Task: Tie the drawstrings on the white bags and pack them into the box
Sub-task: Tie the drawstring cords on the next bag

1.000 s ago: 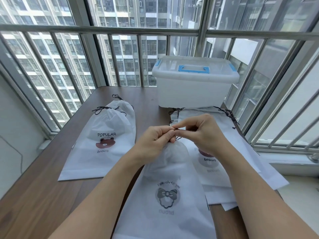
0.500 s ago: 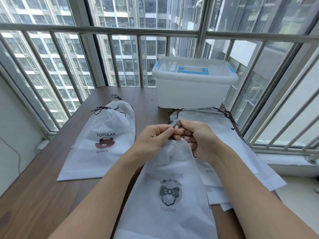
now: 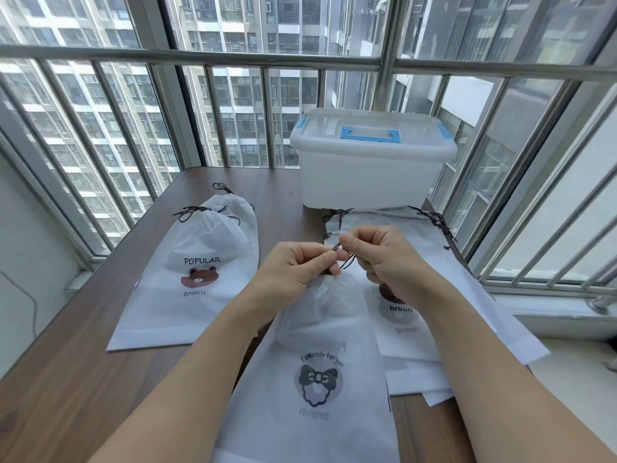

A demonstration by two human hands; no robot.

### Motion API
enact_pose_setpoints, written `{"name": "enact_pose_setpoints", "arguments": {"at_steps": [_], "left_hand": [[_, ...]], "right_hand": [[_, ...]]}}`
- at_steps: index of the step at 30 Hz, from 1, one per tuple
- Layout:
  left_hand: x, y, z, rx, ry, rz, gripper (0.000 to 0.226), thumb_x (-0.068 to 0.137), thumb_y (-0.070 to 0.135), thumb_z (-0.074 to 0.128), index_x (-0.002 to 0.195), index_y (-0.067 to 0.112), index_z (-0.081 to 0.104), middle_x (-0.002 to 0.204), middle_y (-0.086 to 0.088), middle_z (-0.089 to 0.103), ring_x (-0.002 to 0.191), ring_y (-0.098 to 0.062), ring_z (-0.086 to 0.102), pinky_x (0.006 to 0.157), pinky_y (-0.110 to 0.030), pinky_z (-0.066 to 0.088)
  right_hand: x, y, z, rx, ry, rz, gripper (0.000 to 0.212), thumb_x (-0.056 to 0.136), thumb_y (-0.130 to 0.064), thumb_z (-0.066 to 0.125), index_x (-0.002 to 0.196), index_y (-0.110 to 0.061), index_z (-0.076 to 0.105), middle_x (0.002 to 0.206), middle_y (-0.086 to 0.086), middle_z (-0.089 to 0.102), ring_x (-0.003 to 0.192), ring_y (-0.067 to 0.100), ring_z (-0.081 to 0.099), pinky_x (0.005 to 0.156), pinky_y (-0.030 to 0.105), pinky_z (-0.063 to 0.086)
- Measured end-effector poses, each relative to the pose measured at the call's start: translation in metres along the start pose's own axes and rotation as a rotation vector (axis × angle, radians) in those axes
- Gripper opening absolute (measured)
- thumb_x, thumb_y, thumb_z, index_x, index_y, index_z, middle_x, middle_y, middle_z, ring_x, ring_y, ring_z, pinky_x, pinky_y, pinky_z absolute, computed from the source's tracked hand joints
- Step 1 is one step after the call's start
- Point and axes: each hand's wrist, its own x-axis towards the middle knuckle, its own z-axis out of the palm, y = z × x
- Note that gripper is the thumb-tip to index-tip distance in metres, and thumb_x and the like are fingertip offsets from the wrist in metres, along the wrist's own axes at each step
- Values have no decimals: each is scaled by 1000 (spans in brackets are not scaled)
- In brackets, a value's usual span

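A person sits at a brown wooden desk (image 3: 83,379) with a streaky grain. Both hands meet over the top of a thin white cloth bag with a bow picture (image 3: 314,379). The bag lies flat near the front of the desk, and its neck is bunched up tight and wrinkly under the hands. The left hand (image 3: 297,272) has curled fingers that pinch a thin dark drawstring (image 3: 347,260). The right hand (image 3: 384,255) pinches the same string from the other side, with its fingers bent too. The two hands nearly touch.

The bag says "Especially for you" in a curve over a grey bow and a fluffy shape. Below is grey mirrored writing that shows through from the other side.

To the left lies a white bag with a brown bear face (image 3: 197,279). Its top is pulled shut and its dark strings are knotted. It reads "POPULAR" and "broun". Another closed bag peeks out behind it.

To the right is a flat pile of white bags (image 3: 434,295) with open tops and loose dark strings. One shows "broun".

At the back of the desk stands a see-through plastic box with a blue handle and blue clips (image 3: 370,162). Its lid is on
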Motion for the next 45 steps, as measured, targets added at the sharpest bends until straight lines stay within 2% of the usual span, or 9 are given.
{"name": "enact_pose_setpoints", "arguments": {"at_steps": [4, 11, 15, 21, 26, 30, 35, 40, 45], "left_hand": [[0, -1, 2, -42, 27, 6, 18, 98, 7, 58, 107, 4, 73, 75, 1, 69, 73, -4, 61, 71, -11, 46], [1, -1, 3, -72, 15, 28, 27, 99, 4, 54, 125, 5, 61, 75, -1, 68, 78, -12, 61, 75, -15, 47], [3, -1, 1, -107, 126, 46, 11, 97, 2, 57, 105, 9, 62, 72, -4, 70, 71, -10, 66, 67, -14, 49], [3, -3, 3, -30, 111, 39, 15, 97, 5, 59, 101, 4, 73, 75, -2, 71, 75, -8, 65, 78, -16, 51], [-3, 1, 8, 22, 21, 12, 15, 87, 5, 73, 102, 3, 75, 89, -10, 76, 79, -8, 67, 76, -17, 52], [-3, 0, 9, 134, 105, -31, 16, 91, 16, 71, 83, 4, 77, 65, 1, 69, 62, -7, 58, 65, -20, 44], [0, 10, 11, -50, 195, -92, 34, 99, 8, 48, 77, -5, 71, 62, -7, 67, 57, -14, 55, 58, -18, 43], [1, 12, 8, -207, 239, -105, 42, 105, 12, 41, 93, -20, 66, 63, -14, 67, 56, -15, 61, 58, -17, 48], [1, 10, 2, -206, 250, -121, 48, 106, 23, 42, 101, -18, 68, 79, -23, 69, 67, -16, 66, 69, -17, 54]], "right_hand": [[3, 2, 3, 280, 14, 72, 31, 101, -27, 56, 73, -14, 57, 53, -3, 24, 40, 4, 15, 36, 17, 10], [2, 0, -1, 300, 26, 106, 15, 100, -24, 59, 91, -12, 64, 55, -7, 23, 43, 5, 16, 36, 16, 11], [0, -5, -10, 300, 25, 69, 12, 101, -13, 56, 110, -13, 63, 58, -6, 25, 53, 10, 12, 39, 17, 11], [-9, -15, -3, 145, -45, -115, 14, 102, -7, 52, 104, -12, 66, 58, -5, 44, 43, 4, 26, 40, 15, 20], [-14, -16, 7, 36, -48, -265, 13, 101, 5, 50, 103, 4, 62, 64, 8, 49, 44, 0, 42, 46, 8, 32], [-14, -12, 13, -54, -186, -313, 9, 98, 3, 58, 100, 4, 66, 66, 1, 61, 57, 10, 53, 57, 17, 42], [-10, -8, 12, 6, -40, -242, 12, 96, 6, 59, 102, 13, 67, 60, 3, 60, 42, 1, 46, 45, 8, 33], [-7, -2, 9, 21, 1, -113, 6, 91, -4, 70, 91, 0, 74, 67, 11, 70, 44, 10, 33, 42, 19, 22], [-6, -1, 9, 44, 70, -4, 8, 83, -10, 80, 82, -3, 76, 68, 12, 68, 46, 10, 37, 45, 18, 26]]}}
